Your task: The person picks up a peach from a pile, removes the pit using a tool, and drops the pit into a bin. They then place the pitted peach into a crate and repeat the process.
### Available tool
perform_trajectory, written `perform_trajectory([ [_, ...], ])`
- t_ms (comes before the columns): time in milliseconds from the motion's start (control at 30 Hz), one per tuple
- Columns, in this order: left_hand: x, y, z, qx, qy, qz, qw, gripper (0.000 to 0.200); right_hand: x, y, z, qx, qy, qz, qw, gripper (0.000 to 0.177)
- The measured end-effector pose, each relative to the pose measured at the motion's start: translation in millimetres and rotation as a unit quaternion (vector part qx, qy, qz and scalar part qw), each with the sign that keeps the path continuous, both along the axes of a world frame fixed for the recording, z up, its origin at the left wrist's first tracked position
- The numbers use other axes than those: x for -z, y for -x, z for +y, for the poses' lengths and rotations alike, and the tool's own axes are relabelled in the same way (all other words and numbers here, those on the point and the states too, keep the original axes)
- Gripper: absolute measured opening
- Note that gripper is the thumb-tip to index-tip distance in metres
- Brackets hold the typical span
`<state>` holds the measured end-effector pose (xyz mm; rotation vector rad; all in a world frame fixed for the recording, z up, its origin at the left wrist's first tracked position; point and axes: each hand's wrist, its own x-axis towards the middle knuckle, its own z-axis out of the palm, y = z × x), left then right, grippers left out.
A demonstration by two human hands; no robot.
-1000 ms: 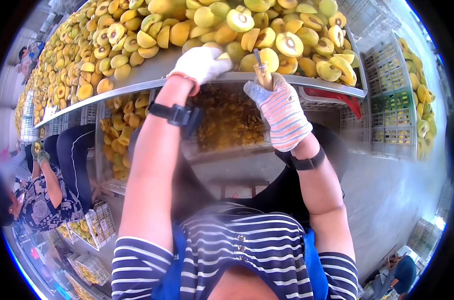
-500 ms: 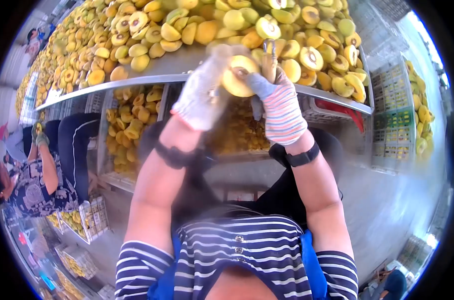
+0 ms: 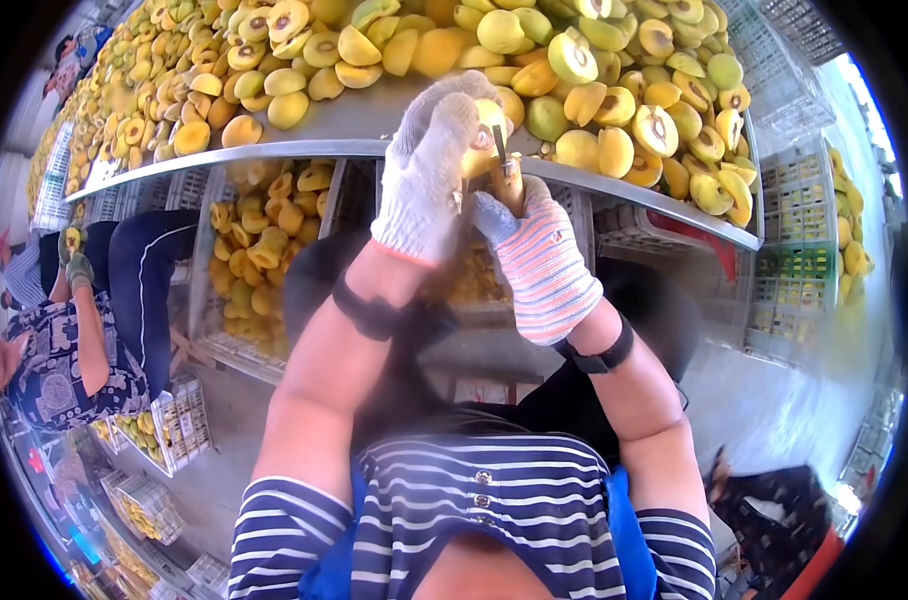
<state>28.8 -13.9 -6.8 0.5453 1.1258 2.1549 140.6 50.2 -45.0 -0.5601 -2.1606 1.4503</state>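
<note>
My left hand [image 3: 422, 185], in a white knit glove, is closed around a halved yellow peach [image 3: 485, 135] just over the near edge of the metal table [image 3: 344, 118]. In my right hand [image 3: 549, 268], gloved in striped knit, is a pitting knife with a wooden handle [image 3: 509, 188]. Its thin metal end points up, right at the peach's cut side. My left fingers hide part of the fruit. Beyond both hands lies a wide heap of peach halves [image 3: 577, 148], many with the stone still in them.
Under the table edge at left stands a crate of hollowed peach halves [image 3: 264, 260]. Plastic crates [image 3: 789, 235] with fruit are stacked at right. A co-worker [image 3: 79, 345] sits at left, with a fruit crate [image 3: 182, 428] nearby. Another person [image 3: 774, 515] is at lower right.
The peach half has turned from its cut face showing to a side view. Both hands have drawn together, and the knife's metal end is now at the fruit. Another person has appeared lower right.
</note>
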Motion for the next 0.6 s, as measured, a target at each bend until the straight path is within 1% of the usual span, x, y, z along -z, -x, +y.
perform_trajectory([
  [33, 1, -1, 1, 0.002, 0.000, 0.001, 1.000, 0.039, -13, 1, -3, 0.007, 0.136, -0.035, 0.990, 0.027],
  [67, 3, -2, 1, -0.005, 0.005, 0.022, 1.000, 0.039, -33, -2, -2, -0.002, 0.321, -0.067, 0.945, 0.030],
  [100, 6, -4, 2, -0.012, 0.011, 0.042, 0.999, 0.038, -37, -4, -1, 0.000, 0.321, -0.067, 0.945, 0.030],
  [133, 10, -4, 4, -0.035, 0.041, 0.127, 0.990, 0.038, -39, -5, -1, -0.020, 0.393, -0.046, 0.918, 0.031],
  [167, 11, -5, 3, -0.032, 0.042, 0.128, 0.990, 0.038, -40, -7, -1, -0.040, 0.463, -0.024, 0.885, 0.032],
  [200, 11, -7, 2, -0.009, 0.025, 0.090, 0.996, 0.039, -39, -7, 0, -0.038, 0.464, -0.021, 0.885, 0.032],
  [267, 1, -11, 0, 0.025, 0.005, 0.008, 1.000, 0.040, -35, -7, 4, -0.050, 0.400, -0.039, 0.914, 0.035],
  [300, 3, -4, 0, 0.027, 0.006, 0.009, 1.000, 0.040, -32, -8, 6, -0.049, 0.401, -0.038, 0.914, 0.035],
  [367, 6, 17, -1, 0.094, 0.032, 0.188, 0.977, 0.039, -27, -10, 14, -0.081, 0.455, -0.027, 0.886, 0.034],
  [400, -1, 22, -4, 0.125, 0.055, 0.140, 0.981, 0.038, -25, -8, 17, -0.080, 0.386, -0.019, 0.919, 0.036],
  [433, -9, 21, -2, 0.125, 0.055, 0.140, 0.981, 0.038, -23, -8, 16, -0.080, 0.386, -0.019, 0.919, 0.036],
  [467, -14, 19, 0, 0.119, 0.107, 0.090, 0.983, 0.037, -19, -8, 15, -0.075, 0.271, -0.070, 0.957, 0.036],
  [500, -13, 15, 1, 0.113, 0.162, 0.034, 0.980, 0.037, -13, -9, 12, -0.070, 0.154, -0.124, 0.978, 0.037],
  [533, -1, 12, 6, 0.036, 0.153, 0.017, 0.987, 0.033, -3, -6, 11, -0.085, 0.249, -0.098, 0.960, 0.040],
  [567, 6, 5, 9, 0.033, 0.155, 0.012, 0.987, 0.033, -6, -8, 10, -0.088, 0.251, -0.103, 0.958, 0.040],
  [600, 10, 0, 13, -0.010, 0.141, 0.069, 0.988, 0.032, -13, -9, 10, -0.095, 0.348, -0.077, 0.930, 0.036],
])
